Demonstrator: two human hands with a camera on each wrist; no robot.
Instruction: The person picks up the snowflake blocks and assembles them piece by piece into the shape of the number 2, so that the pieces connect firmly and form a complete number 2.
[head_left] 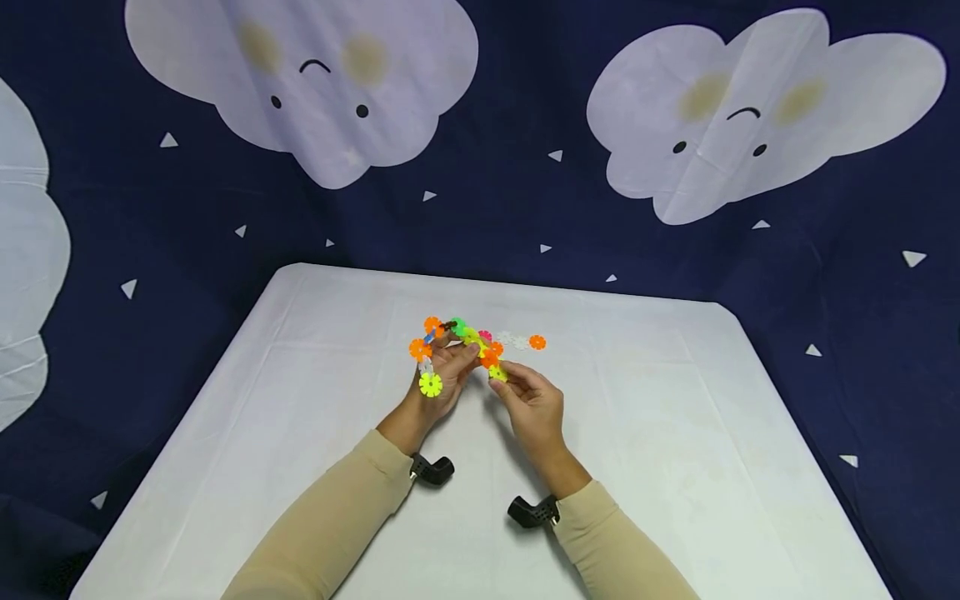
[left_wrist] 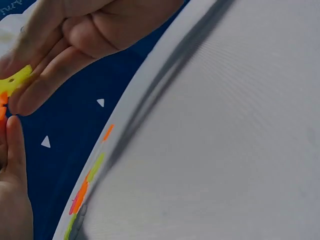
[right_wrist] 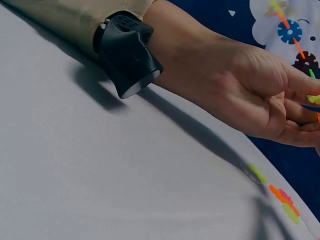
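Observation:
Notched plastic snowflake discs in several colours are joined into a curved chain (head_left: 420,349), raised over the table between both hands. My left hand (head_left: 447,379) grips the chain by its yellow discs (head_left: 470,335), thumb on the near side. The chain's other end loops over behind this hand and ends in a yellow disc (head_left: 431,384) by the wrist. Thumb and fingertips of my right hand (head_left: 538,408) pinch a yellow disc (head_left: 498,374), which meets an orange disc (head_left: 489,358) at the chain's near end. A blue disc (right_wrist: 289,32) and a brown disc (right_wrist: 306,62) show in the right wrist view.
Loose discs lie on the white table (head_left: 675,467) just beyond the hands, among them an orange disc (head_left: 537,342) and white discs (head_left: 521,342). A dark blue cloth (head_left: 510,208) with clouds hangs behind. Each wrist wears a black camera (head_left: 433,471).

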